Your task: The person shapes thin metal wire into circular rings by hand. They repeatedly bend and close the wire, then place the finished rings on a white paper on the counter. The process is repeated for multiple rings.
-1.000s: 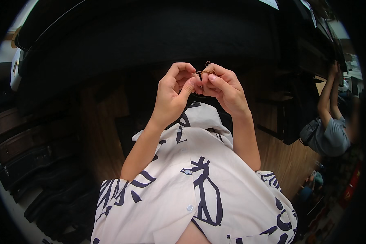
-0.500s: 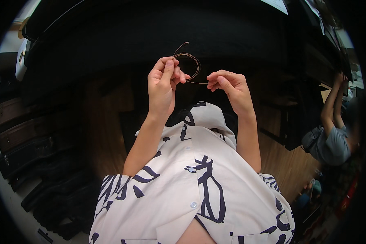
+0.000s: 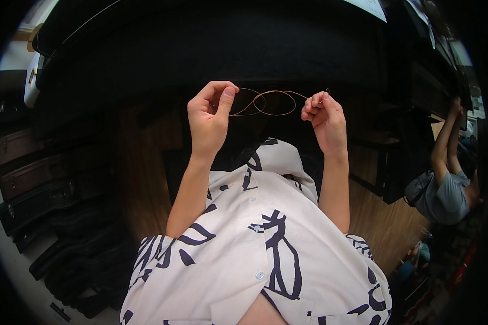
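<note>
Wire (image 3: 277, 115): metal-look, slight sheen. Shirt (image 3: 228, 244): matt cloth. Btn (image 3: 260, 275): glossy, prob. plastic. Floor (image 3: 387, 216): wood w/ grain.

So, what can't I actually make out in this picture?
All in the head view:
- Thin strand: how it runs inside the left hand and right hand is hidden by their fingers; its material is too fine to tell.
- White sheet: cut off by the upper edge.
- Co-worker's hands: what they touch is too small and dark.
- Stacked cases: lower ones lost in shadow.
</note>
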`<state>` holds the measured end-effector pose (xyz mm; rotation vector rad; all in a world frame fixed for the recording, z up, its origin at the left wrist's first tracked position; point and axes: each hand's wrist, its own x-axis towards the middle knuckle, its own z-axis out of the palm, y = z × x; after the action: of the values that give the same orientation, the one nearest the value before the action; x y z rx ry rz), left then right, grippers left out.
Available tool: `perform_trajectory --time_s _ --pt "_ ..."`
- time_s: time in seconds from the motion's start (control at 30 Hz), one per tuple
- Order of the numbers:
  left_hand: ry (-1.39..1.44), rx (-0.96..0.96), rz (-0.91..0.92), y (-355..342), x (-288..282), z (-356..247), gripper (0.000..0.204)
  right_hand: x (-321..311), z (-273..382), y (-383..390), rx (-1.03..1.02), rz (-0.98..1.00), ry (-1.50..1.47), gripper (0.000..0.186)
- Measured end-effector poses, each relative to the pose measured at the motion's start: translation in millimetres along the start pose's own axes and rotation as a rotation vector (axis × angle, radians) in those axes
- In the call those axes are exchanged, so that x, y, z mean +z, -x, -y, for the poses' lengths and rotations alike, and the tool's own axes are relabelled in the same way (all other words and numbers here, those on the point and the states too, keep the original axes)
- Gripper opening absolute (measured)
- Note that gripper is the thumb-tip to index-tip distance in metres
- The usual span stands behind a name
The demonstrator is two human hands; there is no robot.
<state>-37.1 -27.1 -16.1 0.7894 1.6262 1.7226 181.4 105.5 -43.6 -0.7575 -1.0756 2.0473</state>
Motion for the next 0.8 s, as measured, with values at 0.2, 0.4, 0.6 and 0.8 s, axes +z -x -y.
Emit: perform_trajectory --time_s 0.2,0.4,0.6,0.8 --pt "0.029 0.042 0.014 -5.3 -18.7 -12.1 0.017 -26.3 -13.0 -8.7 0.121 -0.221 -0.386 0.027" --pt "0.555 0.06 -0.186 -13.8 -42.7 -0.2 0.022 -48.8 -40.1 -11.1 0.117 -0.438 -0.557 0.023" --pt "0.965 0.015 -0.276 -13.3 -52.7 -5.2 0.022 -63.3 -55.2 -13.1 0.088 -0.559 -0.618 0.017" --pt "1.197 0.026 -0.282 -18.1 -71.0 -2.3 0.021 -88.5 -83.3 -22.9 0.072 -0.629 -0.627 0.011"
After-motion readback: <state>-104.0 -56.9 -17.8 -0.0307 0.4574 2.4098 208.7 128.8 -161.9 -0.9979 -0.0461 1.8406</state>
